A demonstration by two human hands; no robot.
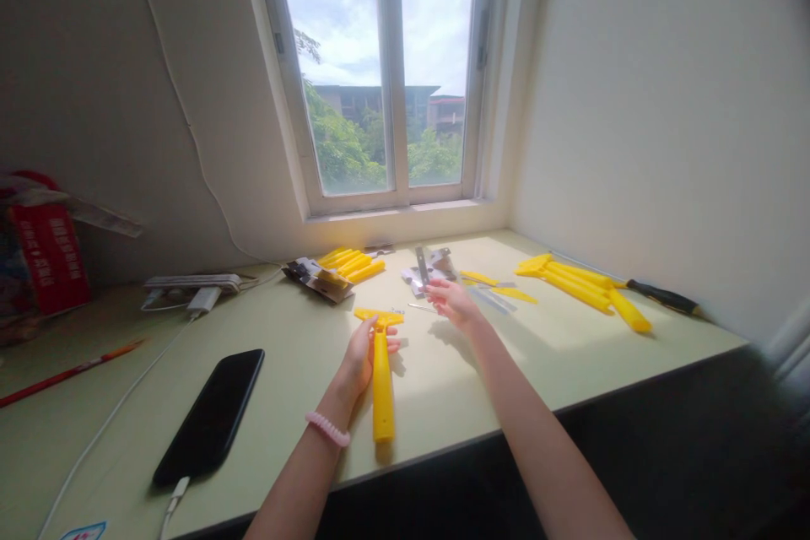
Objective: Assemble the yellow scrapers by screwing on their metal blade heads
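Left hand is closed around the neck of a yellow plastic scraper, just below its wide head, with the thumb on top and a pink coiled bracelet on the wrist. The scraper lies flat on the pale green desk in front of the person, its head at 12 o'clock and its handle end at 6 o'clock. Right hand is open and empty, fingers loosely spread, hovering just past the scraper at about 1 o'clock. Nearest to those fingers, at 12 o'clock, is a small heap of metal blades, with a thin steel pin lying just below it.

Farther out at 11 o'clock sit a bundle of yellow handles and a brown card pack. At 2 o'clock, loose yellow strips lie near a larger pile of yellow scrapers, and a black-handled screwdriver rests beside that pile. At 8 o'clock a black phone lies on its charging cable. A power strip sits at 10 o'clock, a red pencil at 9 o'clock, and a window is straight ahead.
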